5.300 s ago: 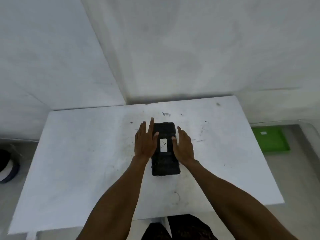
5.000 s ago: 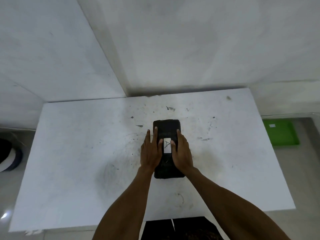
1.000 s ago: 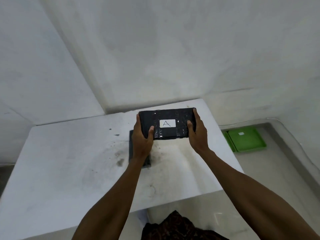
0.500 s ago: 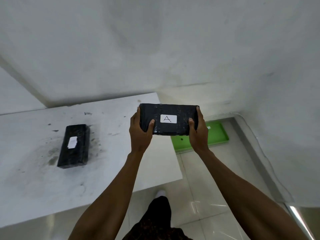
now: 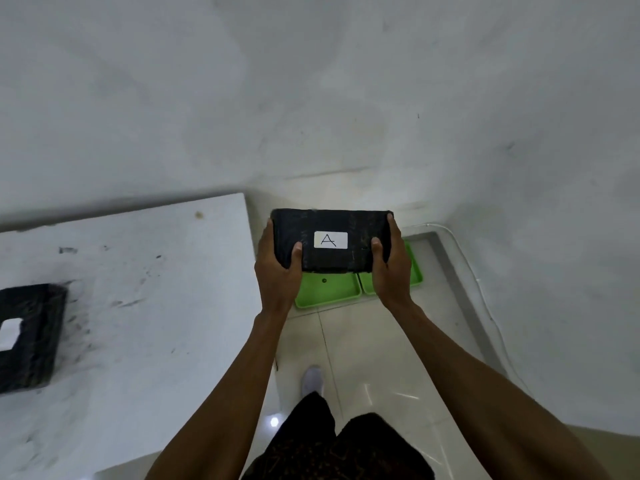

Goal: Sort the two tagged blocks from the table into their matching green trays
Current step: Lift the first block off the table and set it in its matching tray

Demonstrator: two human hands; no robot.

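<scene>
Black and wrapped in something glossy, the block tagged A point(image 5: 332, 241) sits dead centre of my head view, held level in the air with its white label facing up at me. My left hand point(image 5: 277, 271) has its grip clamped on the block's left end, thumb lying across the top face. My right hand point(image 5: 393, 268) is clamped on the right end the same way, thumb on top and fingers wrapped down the side.

Below the block, toward 6 o'clock from it, two green trays lie side by side on the pale tiled floor, touching along one edge: the left tray point(image 5: 329, 292) shows a small dark dot on its base, the right tray point(image 5: 414, 271) is mostly hidden by my right hand. I cannot read any tag on either.

At 9 o'clock the white, scuffed desk point(image 5: 138, 306) fills the left side. The second block point(image 5: 27, 337) rests on it at the frame's left edge, its white label cut off and unreadable.

At 6 o'clock I see dark trousers and one white shoe point(image 5: 312, 379) on the tiles.
</scene>
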